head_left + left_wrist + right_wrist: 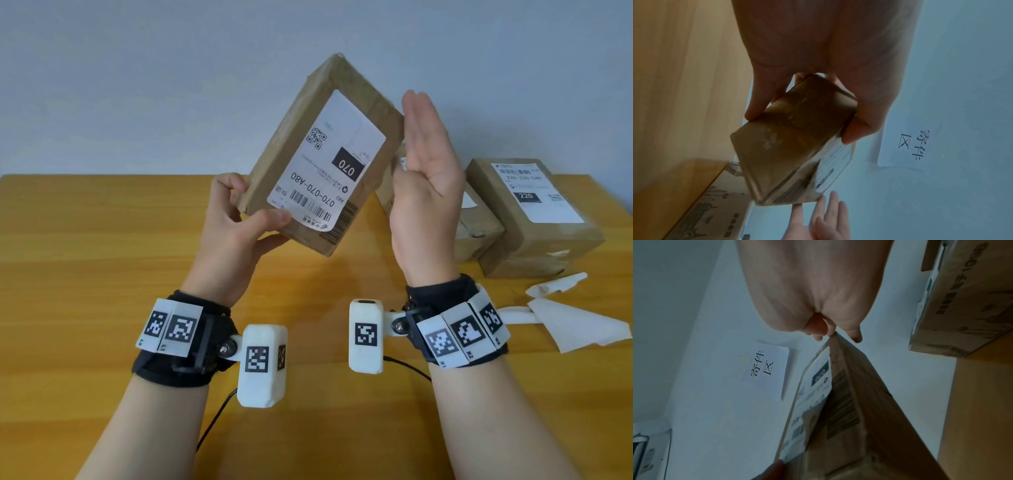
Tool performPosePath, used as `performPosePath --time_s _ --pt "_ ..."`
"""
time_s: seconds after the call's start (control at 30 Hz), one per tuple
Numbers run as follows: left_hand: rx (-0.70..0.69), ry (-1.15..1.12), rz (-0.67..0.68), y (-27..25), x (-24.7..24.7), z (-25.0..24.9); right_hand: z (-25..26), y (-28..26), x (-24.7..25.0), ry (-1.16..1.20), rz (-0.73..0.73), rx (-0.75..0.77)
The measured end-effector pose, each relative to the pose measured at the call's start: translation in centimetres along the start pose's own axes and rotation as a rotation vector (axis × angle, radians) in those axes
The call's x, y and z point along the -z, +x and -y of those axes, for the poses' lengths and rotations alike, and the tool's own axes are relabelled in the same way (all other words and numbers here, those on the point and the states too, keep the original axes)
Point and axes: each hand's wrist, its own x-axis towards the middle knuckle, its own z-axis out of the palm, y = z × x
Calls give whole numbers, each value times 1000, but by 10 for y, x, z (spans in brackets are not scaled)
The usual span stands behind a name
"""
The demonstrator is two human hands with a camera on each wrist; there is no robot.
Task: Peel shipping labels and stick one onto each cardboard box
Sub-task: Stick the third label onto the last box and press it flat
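Observation:
My left hand (246,212) grips the lower corner of a small cardboard box (274,150), thumb on the front and fingers curled behind, and holds it tilted up above the table. A white shipping label (329,161) marked 070 covers the box's front face. My right hand (424,164) stands flat with straight fingers against the box's right edge. In the left wrist view my left hand (803,97) pinches the box (789,146) at its end. In the right wrist view the box (859,402) and its label (813,386) rise below my right hand (818,296).
On the wooden table (85,240), two other cardboard boxes stand at the right: a labelled one (534,212) marked 220 and another (479,226) behind my right hand. White backing papers (575,322) lie at the right edge. A paper sign (766,368) hangs on the wall.

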Motion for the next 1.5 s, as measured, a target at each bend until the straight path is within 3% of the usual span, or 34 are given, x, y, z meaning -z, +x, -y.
performPosePath --time_s 0.23,0.4,0.5,0.73,0.9,1.1,1.5 --pt "127 49 67 1 5 1 2 1 0 36 -27 16" --pt "86 246 109 -1 1 5 4 -4 -5 102 14 -29" --pt "71 311 76 -3 -3 5 6 -6 -6 70 50 -31" --pt "137 217 10 -3 -4 -3 6 -8 -8 75 103 -42" --pt "132 238 -83 -3 -8 -4 17 -22 -23 151 266 88" --pt "226 282 65 -7 -21 -5 22 -37 -42 226 450 66" --pt "194 244 112 -7 -17 -3 19 -32 -42 81 378 135"
